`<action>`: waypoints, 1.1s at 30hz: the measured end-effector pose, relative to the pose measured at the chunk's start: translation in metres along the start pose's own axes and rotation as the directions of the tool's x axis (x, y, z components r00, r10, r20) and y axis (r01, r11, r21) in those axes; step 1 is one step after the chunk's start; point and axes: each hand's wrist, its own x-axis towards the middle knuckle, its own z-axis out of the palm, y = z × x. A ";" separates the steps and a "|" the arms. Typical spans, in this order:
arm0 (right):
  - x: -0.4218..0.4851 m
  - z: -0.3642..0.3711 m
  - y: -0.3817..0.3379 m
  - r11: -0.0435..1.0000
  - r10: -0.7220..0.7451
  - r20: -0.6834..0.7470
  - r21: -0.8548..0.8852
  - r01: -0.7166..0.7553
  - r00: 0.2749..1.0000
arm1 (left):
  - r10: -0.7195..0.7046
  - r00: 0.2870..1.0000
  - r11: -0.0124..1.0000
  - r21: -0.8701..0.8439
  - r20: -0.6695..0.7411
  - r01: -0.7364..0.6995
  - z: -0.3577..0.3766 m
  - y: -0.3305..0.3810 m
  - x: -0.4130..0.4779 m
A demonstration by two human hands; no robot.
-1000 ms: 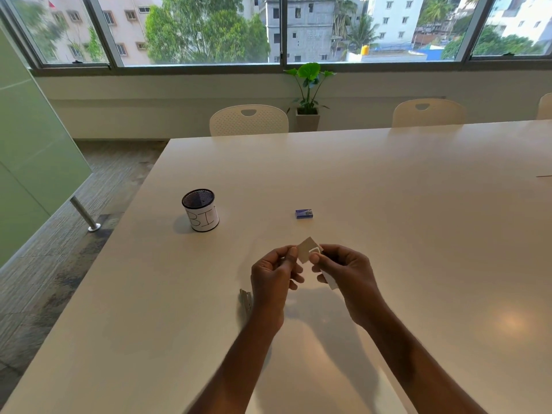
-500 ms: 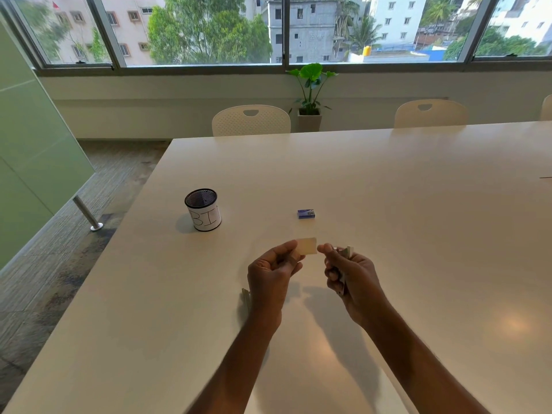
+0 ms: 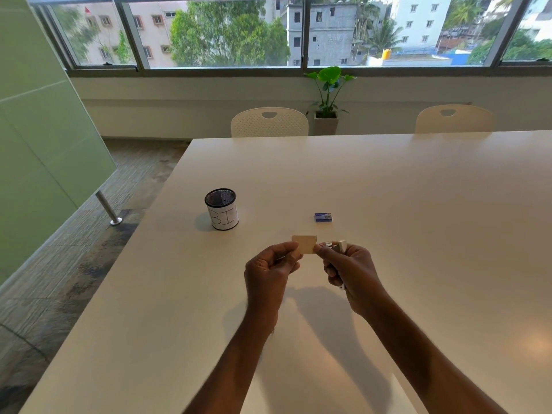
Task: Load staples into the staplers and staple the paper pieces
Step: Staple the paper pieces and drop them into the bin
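At the far left stands a green glass partition (image 3: 44,144) on the floor beside the white desk (image 3: 418,204). On the left part of the desk is a black mesh cup (image 3: 221,209), upright, wrapped in a paper label with the hand-drawn letters "BI". To its right and nearer, the left hand (image 3: 268,270) is raised above the desk, thumb and curled forefinger pinching the left edge of a small tan paper piece (image 3: 304,244), which is held flat and level between the two hands. Beyond the paper, lying on the desk and apart from everything else, is a small blue staple box (image 3: 323,217). Just right of the paper, the right hand (image 3: 352,273) is wrapped around a small white stapler (image 3: 337,245), whose metal front end points at the paper's right edge. The thumb tip covers that spot, so the paper may or may not sit inside the stapler's mouth. Past the far edge of the desk, a potted plant (image 3: 328,85) stands under the window.
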 end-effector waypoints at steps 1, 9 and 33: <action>0.003 0.005 -0.001 1.000 -0.003 0.008 -0.003 0.003 1.000 | 0.007 1.000 1.000 0.006 -0.013 -0.007 -0.006 0.001 0.003; 0.044 0.046 -0.022 0.997 -0.066 0.067 -0.029 0.068 0.996 | 0.162 0.973 0.825 0.563 -0.162 -0.043 -0.091 -0.015 0.050; 0.208 0.220 -0.055 0.743 -0.144 0.215 -0.621 0.249 0.966 | 0.087 0.990 0.510 0.848 0.115 -0.143 -0.161 -0.057 0.086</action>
